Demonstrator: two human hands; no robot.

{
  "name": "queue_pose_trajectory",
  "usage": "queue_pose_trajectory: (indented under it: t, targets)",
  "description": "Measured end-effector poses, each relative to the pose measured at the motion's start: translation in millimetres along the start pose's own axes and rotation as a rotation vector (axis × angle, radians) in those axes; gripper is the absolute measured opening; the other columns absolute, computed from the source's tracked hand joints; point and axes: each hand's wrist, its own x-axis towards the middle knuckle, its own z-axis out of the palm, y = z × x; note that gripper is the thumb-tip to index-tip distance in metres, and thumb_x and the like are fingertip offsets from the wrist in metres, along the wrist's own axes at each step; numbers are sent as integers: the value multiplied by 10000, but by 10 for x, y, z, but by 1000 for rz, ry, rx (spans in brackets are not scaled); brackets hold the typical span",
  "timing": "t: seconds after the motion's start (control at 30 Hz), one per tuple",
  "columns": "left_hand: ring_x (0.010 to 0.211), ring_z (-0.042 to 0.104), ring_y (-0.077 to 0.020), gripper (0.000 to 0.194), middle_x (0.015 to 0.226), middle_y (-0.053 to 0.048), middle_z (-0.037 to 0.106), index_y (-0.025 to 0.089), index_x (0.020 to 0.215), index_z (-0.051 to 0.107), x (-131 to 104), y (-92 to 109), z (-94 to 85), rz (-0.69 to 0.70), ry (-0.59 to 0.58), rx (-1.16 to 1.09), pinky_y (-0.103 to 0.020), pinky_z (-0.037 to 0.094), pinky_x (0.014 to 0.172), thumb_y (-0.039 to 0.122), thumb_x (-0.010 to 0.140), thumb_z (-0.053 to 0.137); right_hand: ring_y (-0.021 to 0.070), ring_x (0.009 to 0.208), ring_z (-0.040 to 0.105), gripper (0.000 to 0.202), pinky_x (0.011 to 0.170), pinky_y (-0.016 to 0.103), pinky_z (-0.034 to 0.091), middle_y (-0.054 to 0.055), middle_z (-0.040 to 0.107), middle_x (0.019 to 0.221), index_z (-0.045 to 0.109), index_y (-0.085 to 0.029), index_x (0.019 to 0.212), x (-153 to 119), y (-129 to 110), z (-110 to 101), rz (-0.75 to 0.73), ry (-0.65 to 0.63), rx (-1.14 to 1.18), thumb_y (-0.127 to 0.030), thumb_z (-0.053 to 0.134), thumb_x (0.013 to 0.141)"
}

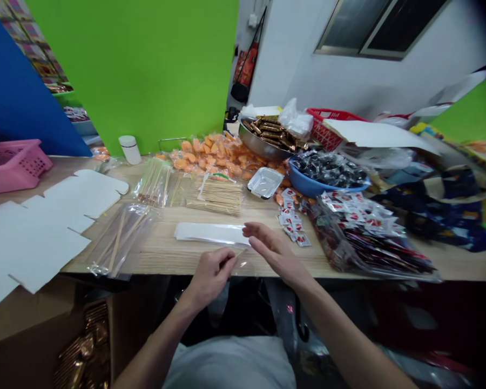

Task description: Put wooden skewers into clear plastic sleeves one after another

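Observation:
My left hand (215,271) is closed in a pinch at the table's front edge. Clear plastic, apparently a thin bag (246,266), extends from its fingertips towards the right; its outline is faint. My right hand (274,253) is open, fingers stretched out and thumb apart, just right of that plastic. Behind both hands lies a flat stack of long white strips or sleeves (204,232), partly covered by the right fingers. Beyond it is a pile of thin wooden sticks (218,194) on clear wrapping.
Left lie clear bags with sticks (119,237), white cardboard sheets (36,232) and a pink basket (12,165). Orange wrapped pieces (210,154), a foil tray (265,182), a metal bowl (259,141) and a blue basin (308,183) stand behind. Red-and-white sachets (291,219) lie right.

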Motion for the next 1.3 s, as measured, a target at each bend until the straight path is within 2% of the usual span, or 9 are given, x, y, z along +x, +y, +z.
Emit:
queue_pose_trajectory:
  t: [0.1, 0.2, 0.4, 0.57, 0.67, 0.87, 1.1, 1.23, 1.3]
  targets:
    - [524, 426, -99, 269, 540, 32, 468, 162, 612, 543, -121, -26, -54, -50, 21, -67, -204, 308, 518, 284, 836, 457, 164, 766, 595, 323, 730, 314, 478, 35, 617, 809, 522, -188, 1028, -85, 25, -24, 16, 74, 101, -363, 615, 772]
    - [534, 450, -98, 264, 548, 21, 499, 147, 630, 573, -215, -29, -79, -58, -22, -172, -197, 333, 520, 296, 825, 477, 131, 638, 550, 201, 642, 276, 452, -16, 553, 665, 513, -193, 916, -183, -9, 57, -34, 134, 111, -310, 606, 782]
    - [534, 530, -101, 267, 704, -41, 633, 113, 944, 653, -287, -14, -96, -108, -81, -414, -211, 411, 541, 277, 788, 512, 132, 657, 531, 72, 628, 265, 438, -14, 527, 691, 498, -205, 776, -259, -179, 276, -128, 25, -74, -238, 540, 824]
    - [468, 532, -100, 265, 640, -36, 621, 100, 924, 645, -319, -85, -105, -182, -40, -491, -205, 400, 482, 282, 779, 518, 167, 799, 553, 78, 713, 303, 449, 40, 578, 819, 563, -199, 813, -257, -239, 347, -368, 29, -321, -163, 499, 838]
    - [472, 519, -97, 249, 633, -24, 595, 101, 898, 650, -345, -83, -119, -139, -46, -485, -210, 412, 493, 279, 789, 514, 189, 872, 551, 96, 758, 341, 438, 68, 581, 906, 587, -194, 855, -244, -223, 391, -518, 55, -515, -132, 527, 813]
    - [534, 502, -100, 209, 603, 1, 545, 126, 752, 623, -374, -19, -159, -31, -10, -207, -197, 383, 530, 187, 823, 436, 193, 814, 547, 132, 767, 386, 415, 82, 600, 872, 562, -169, 768, -135, -153, 474, -685, 91, -757, -69, 480, 797]
    - [576, 535, -118, 230, 652, -20, 611, 140, 768, 633, -384, -89, -184, -43, 34, 56, -206, 385, 562, 127, 804, 406, 188, 808, 528, 178, 756, 357, 415, 84, 566, 849, 506, -165, 758, -40, 42, 620, -591, 60, -730, -31, 402, 811]
    - [535, 540, -109, 246, 616, -14, 608, 146, 756, 650, -448, -131, -233, -90, 38, 18, -197, 397, 528, 158, 815, 412, 206, 832, 523, 167, 730, 344, 406, 94, 543, 862, 494, -170, 763, -25, 231, 693, -460, 186, -679, -46, 398, 819]
    - [511, 552, -104, 224, 634, -16, 626, 144, 830, 655, -486, -146, -319, -157, 112, -49, -195, 416, 515, 187, 814, 436, 195, 812, 530, 161, 723, 335, 397, 77, 548, 851, 500, -175, 750, -26, 330, 718, -410, 187, -630, -58, 417, 824]
